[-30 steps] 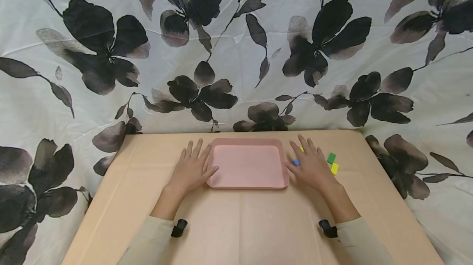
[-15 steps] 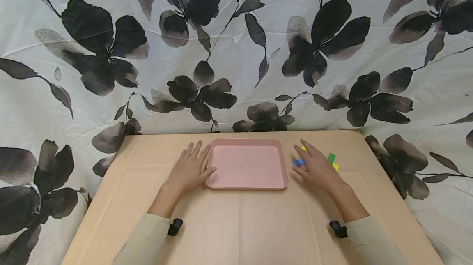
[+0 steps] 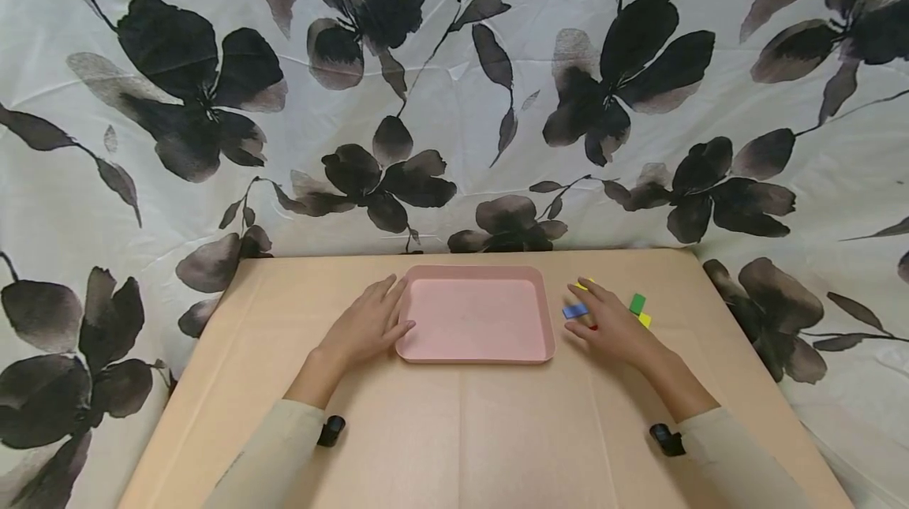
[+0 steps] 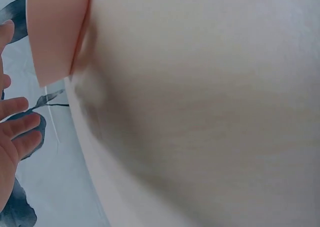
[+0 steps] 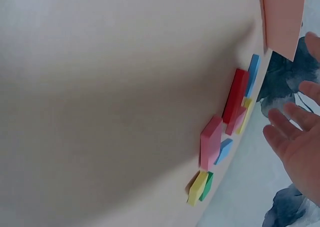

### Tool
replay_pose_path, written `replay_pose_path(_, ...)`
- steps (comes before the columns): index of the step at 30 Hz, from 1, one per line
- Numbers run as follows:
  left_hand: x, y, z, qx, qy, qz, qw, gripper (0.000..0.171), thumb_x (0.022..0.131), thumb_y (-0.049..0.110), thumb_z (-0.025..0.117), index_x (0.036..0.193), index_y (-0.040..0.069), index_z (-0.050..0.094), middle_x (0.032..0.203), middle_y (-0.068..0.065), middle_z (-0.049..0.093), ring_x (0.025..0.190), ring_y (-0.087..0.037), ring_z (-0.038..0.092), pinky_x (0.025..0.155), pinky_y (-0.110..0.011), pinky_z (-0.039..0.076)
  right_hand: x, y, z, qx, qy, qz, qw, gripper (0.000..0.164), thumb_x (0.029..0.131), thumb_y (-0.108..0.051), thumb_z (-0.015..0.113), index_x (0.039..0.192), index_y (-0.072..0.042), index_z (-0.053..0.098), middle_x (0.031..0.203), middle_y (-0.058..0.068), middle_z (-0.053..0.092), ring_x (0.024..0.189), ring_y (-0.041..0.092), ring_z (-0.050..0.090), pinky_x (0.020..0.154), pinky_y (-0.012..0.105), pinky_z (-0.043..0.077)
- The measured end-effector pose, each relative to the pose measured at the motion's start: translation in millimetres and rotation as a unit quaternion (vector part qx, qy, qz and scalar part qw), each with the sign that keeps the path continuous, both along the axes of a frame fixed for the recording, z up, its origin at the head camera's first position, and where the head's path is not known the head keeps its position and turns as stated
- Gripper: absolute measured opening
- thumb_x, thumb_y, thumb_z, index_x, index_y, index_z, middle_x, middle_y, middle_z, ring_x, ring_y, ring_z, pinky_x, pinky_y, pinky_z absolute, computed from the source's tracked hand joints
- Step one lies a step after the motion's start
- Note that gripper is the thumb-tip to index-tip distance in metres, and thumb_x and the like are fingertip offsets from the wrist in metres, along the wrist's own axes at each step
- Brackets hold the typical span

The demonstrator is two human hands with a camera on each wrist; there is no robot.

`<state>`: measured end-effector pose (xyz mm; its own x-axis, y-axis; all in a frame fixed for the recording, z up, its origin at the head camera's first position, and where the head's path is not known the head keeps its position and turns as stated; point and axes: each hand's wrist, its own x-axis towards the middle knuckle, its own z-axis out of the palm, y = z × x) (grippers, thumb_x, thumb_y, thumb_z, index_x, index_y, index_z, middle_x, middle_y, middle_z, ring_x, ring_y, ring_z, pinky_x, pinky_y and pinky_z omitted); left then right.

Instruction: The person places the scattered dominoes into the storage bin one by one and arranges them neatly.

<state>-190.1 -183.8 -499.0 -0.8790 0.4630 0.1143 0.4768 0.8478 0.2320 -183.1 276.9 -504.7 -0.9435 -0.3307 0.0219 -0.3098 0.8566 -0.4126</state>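
A pink rectangular tray [image 3: 476,316] lies near the table's far side. My left hand [image 3: 360,325] is at its left edge, fingers extended and thumb over the rim; whether it touches is unclear. In the left wrist view, the left hand [image 4: 11,142] shows spread fingers holding nothing. My right hand [image 3: 621,329] hovers above small coloured blocks right of the tray, fingers loosely bent and gripping nothing. The right wrist view shows a long red block [image 5: 235,97], a pink block [image 5: 211,142], a blue block [image 5: 253,74], a yellow block [image 5: 198,188] and a green block [image 5: 206,186] beneath it.
The tan table [image 3: 461,430] ends at a floral cloth [image 3: 497,130] hanging behind it and down both sides. Further small pieces, including a light blue one [image 5: 223,151], lie among the blocks. Black bands [image 3: 331,430] sit on both wrists.
My right hand has shifted right and slightly back toward me, uncovering more of the blue block and a bit of red. The left hand's fingers have drawn closer together. The tray stays put.
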Motion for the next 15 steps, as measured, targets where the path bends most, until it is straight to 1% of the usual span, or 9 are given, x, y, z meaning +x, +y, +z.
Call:
replay_pose_path(5, -3.2, -2, -4.4, 0.036, -0.014, 0.002, 0.9993, 0.082, 0.098, 0.047, 0.065, 0.160, 0.004, 0.034, 0.158, -0.026, 0.042, 0.143, -0.044, 0.045, 0.117, -0.055, 0.038, -3.4, 5, -0.7, -0.020, -0.014, 0.000, 1.000, 0.075, 0.095, -0.035, 0.074, 0.155, -0.002, 0.043, 0.160, 0.027, 0.036, 0.146, 0.052, 0.033, 0.116, 0.068, 0.031)
replay_pose_path(7, -4.3, -2, -6.1, 0.049, -0.016, 0.001, 0.9987, 0.081, 0.098, 0.046, 0.066, 0.160, 0.003, 0.035, 0.157, -0.026, 0.044, 0.142, -0.044, 0.046, 0.117, -0.056, 0.038, -4.9, 7, -0.7, -0.027, -0.018, -0.005, 0.999, 0.074, 0.094, -0.034, 0.074, 0.154, -0.002, 0.044, 0.159, 0.028, 0.038, 0.146, 0.051, 0.034, 0.116, 0.068, 0.031)
replay_pose_path(11, -6.0, 0, -9.2, 0.084, -0.019, 0.000, 0.9962, 0.078, 0.099, 0.044, 0.066, 0.158, 0.002, 0.038, 0.155, -0.023, 0.047, 0.142, -0.043, 0.047, 0.117, -0.056, 0.039, -8.0, 9, -1.6, -0.037, -0.024, -0.021, 0.999, 0.071, 0.094, -0.036, 0.075, 0.151, -0.002, 0.048, 0.154, 0.028, 0.044, 0.142, 0.050, 0.041, 0.114, 0.066, 0.036)
replay_pose_path(15, -5.9, 3, -11.9, 0.116, -0.022, 0.009, 0.9929, 0.077, 0.098, 0.040, 0.068, 0.157, 0.001, 0.038, 0.153, -0.022, 0.051, 0.141, -0.041, 0.049, 0.116, -0.055, 0.040, -10.7, 10, -3.7, -0.041, -0.031, -0.037, 0.998, 0.069, 0.094, -0.038, 0.075, 0.148, -0.002, 0.051, 0.150, 0.027, 0.048, 0.138, 0.048, 0.046, 0.110, 0.064, 0.042)
